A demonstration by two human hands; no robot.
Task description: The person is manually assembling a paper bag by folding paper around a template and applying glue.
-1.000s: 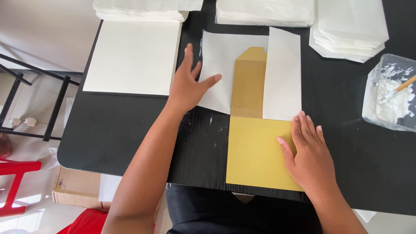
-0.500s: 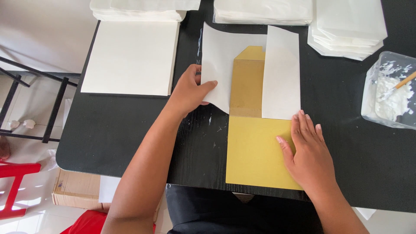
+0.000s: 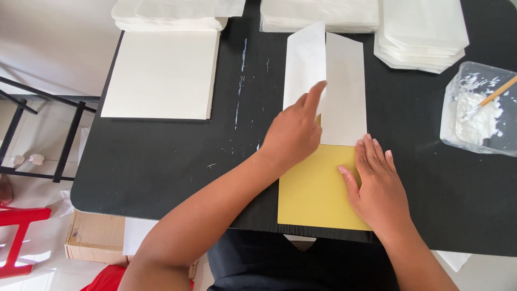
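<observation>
One black table (image 3: 161,161) carries everything, its near edge running just under both wrists and its rounded corner lying well to the left of the left hand. Beyond that hand, to its left, lies one thick square stack of cream sheets (image 3: 161,73); three looser piles of white paper (image 3: 318,13) line the far edge, past the fingertips of both hands. Under the hands sits one yellow board (image 3: 315,194) with white paper wrapped about its upper part, two flaps: the left flap (image 3: 304,59) and the right flap (image 3: 344,89), which overlap along a vertical edge. To the right of the right hand, well apart, stands one clear square tub of white paste (image 3: 476,110) with one stick in it. The left hand (image 3: 293,132) reaches forward across the table, fingers loosely curled, index finger stretched up along the left flap's free edge, pressing it rather than gripping. The right hand (image 3: 377,186) lies open and flat, palm down on the yellow board's right side, fingertips touching the right flap's lower edge. Bare tabletop stretches left of the left forearm and between the right hand and the tub.
</observation>
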